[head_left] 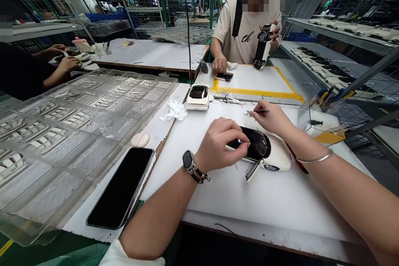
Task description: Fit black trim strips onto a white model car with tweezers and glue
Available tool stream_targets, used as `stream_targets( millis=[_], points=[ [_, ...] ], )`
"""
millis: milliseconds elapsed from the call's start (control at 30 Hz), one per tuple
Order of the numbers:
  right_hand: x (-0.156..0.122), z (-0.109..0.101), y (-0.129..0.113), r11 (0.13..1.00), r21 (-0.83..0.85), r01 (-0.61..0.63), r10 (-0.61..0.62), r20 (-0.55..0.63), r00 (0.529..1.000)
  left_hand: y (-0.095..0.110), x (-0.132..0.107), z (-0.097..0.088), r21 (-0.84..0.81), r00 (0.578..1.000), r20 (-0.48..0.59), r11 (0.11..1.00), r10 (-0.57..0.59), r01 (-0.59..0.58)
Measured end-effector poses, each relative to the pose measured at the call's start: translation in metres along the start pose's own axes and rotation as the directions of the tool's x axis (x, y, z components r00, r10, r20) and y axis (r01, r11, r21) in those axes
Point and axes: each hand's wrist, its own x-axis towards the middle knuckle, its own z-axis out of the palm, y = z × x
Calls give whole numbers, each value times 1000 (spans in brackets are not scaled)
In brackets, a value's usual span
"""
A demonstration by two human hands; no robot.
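Note:
A white model car [280, 156] with a dark roof and glass stands on the white work surface, its near door [252, 171] swung open. Over the car's roof, my left hand [222, 143] is closed in a pinch, thumb against forefinger; whatever lies between the fingertips is too small to make out. Just beyond the car, my right hand [272, 119] grips a pair of thin metal tweezers [263, 111]. Small shiny bits [247, 113] show by that hand's fingertips. Part of the car's rear is hidden behind my left hand.
Another white model car [198, 97] stands farther back, beside crumpled white tissue [175, 110]. To the left are a phone [121, 187] and a clear compartment tray [90, 133] of parts. A tool holder [321, 120] stands right. Across the table, a co-worker [246, 29] holds a model car.

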Motion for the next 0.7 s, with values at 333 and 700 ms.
stream_targets(
  millis=[333,700],
  points=[
    [18,20,-1,982,-31,-187,184,-63,981,-1,0,-2,13,1000,-1,1000,-2,2],
    [18,18,0,978,-39,-204,202,-57,978,-1,1,-2,13,1000,-7,1000,6,-6]
  ],
)
